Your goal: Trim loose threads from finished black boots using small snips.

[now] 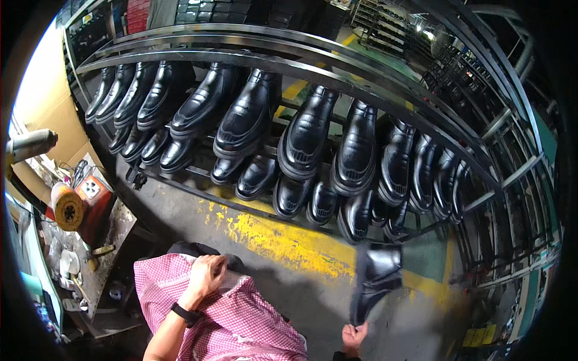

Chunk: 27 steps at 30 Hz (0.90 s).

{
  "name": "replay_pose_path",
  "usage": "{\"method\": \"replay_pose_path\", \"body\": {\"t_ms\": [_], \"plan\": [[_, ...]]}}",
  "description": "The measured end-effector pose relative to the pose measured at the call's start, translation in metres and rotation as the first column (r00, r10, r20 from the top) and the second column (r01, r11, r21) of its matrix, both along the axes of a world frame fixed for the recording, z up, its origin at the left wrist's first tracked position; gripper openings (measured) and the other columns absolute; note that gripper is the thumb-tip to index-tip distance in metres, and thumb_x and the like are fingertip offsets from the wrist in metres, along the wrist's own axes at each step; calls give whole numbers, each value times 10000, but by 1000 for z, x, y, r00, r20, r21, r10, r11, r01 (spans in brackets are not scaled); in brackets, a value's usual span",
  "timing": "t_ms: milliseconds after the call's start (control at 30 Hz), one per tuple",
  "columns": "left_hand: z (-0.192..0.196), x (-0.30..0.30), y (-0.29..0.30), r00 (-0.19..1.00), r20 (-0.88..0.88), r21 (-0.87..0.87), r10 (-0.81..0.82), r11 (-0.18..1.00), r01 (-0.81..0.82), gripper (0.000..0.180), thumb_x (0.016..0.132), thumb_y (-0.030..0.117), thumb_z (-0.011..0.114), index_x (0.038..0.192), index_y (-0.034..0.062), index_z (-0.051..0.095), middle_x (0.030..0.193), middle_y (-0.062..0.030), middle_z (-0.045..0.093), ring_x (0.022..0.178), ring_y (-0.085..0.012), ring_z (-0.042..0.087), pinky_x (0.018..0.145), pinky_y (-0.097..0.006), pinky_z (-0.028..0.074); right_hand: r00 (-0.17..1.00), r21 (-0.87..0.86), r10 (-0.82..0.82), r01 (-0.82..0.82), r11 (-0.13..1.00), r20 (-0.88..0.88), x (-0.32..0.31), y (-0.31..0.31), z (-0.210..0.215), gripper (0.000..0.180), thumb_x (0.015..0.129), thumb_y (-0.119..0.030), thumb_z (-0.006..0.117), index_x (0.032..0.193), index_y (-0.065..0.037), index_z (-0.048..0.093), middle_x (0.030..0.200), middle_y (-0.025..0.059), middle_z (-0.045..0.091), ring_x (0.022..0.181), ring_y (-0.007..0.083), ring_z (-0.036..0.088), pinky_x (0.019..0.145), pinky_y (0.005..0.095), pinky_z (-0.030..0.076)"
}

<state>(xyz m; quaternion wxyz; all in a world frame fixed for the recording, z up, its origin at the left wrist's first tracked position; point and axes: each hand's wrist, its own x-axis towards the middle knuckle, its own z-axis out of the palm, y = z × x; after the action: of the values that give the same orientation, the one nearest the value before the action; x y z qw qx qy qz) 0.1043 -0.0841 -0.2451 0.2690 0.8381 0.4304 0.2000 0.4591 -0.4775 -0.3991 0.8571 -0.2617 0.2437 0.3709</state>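
Out to the right, above the floor, my right hand [355, 334] grips the lower end of a black leather boot [380, 271]. The boot is blurred by motion, and its sole side faces left. My left hand [208, 277], with a black band at the wrist, is closed over my lap on the pink checked cloth [171, 289]. Whatever its curled fingers hold, if anything, is hidden. Ahead of me, black boots [307, 129] hang in a row on a metal rack [265, 63], toes toward me, with a second row beneath them.
To the left is a worn workbench [114, 253] with an orange machine [96, 192], a round yellow-brown roller [68, 207] and small tools. A yellow stripe [283, 240] marks the floor below the rack. More metal racks [518, 174] stand at the right.
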Motion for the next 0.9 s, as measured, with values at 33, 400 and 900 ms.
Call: {"method": "replay_pose_path", "body": {"t_ms": [33,400,900], "plan": [[7,-4,-4,997,64,32,42,999,-44,186,771,137,566,899,6,604,805,-154,621,773,-307,582,691,-386,445,994,-93,-4,-6,996,-112,-22,21,12,396,821,-285,517,497,-183,313,403,-36,252,302,127,259,381,264,256],[43,-43,-38,624,689,-639,368,714,285,609,892,129,506,1392,61,167,1342,-154,383,1183,-217,409,990,-332,329,618,-84,786,-783,616,7,-98,194,105,118,819,-211,474,746,-130,520,536,-40,447,357,83,339,336,223,292],[38,-104,-61,-165,583,-809,796,548,-212,837,824,658,356,1305,-27,330,1305,-105,413,1157,-222,419,990,-313,324,-702,-588,393,-45,808,594,-261,330,258,248,712,-37,696,952,-15,639,736,42,575,568,52,454,491,192,353]]}}
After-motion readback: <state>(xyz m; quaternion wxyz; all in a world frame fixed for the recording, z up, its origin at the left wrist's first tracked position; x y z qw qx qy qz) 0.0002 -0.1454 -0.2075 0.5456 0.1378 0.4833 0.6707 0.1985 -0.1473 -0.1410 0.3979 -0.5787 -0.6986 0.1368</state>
